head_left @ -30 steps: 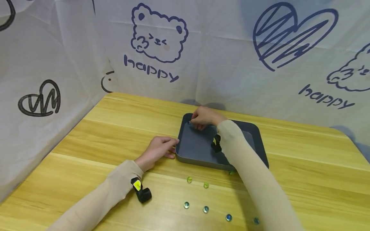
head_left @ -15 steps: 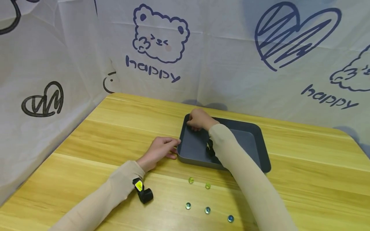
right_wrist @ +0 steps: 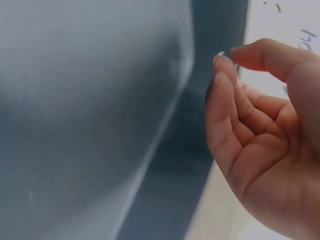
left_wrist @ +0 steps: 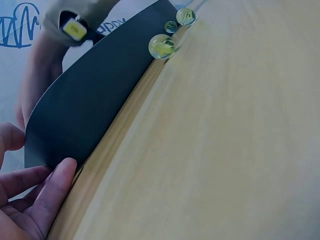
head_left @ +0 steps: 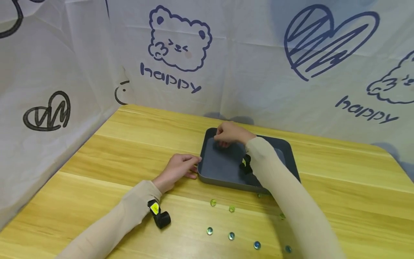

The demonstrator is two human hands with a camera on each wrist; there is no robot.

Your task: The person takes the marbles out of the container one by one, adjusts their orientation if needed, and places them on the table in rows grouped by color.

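In the head view a dark grey rectangular tray [head_left: 223, 165] lies on the wooden table. Over its far left corner, my right hand [head_left: 233, 133] pinches a small glass marble [right_wrist: 223, 53] between thumb and index finger, just above the tray. Only a sliver of that marble shows. My left hand [head_left: 178, 167] rests on the table at the tray's left side, relaxed fingers touching its wall. The left wrist view shows these fingertips [left_wrist: 65, 170] against the outer wall. Loose marbles lie in front of the tray, among them a yellow-green marble [head_left: 231, 209] and a blue marble [head_left: 257, 245].
Several marbles stand in rough rows near the tray's front wall, including a yellow-green one [left_wrist: 162, 46]; my right forearm passes over some of them. A white cloth [head_left: 245, 82] with drawings hangs behind and left of the wooden table [head_left: 136, 136].
My right hand moves left into the tray's far left corner, then back slightly to the right. The left hand stays at the tray's side.
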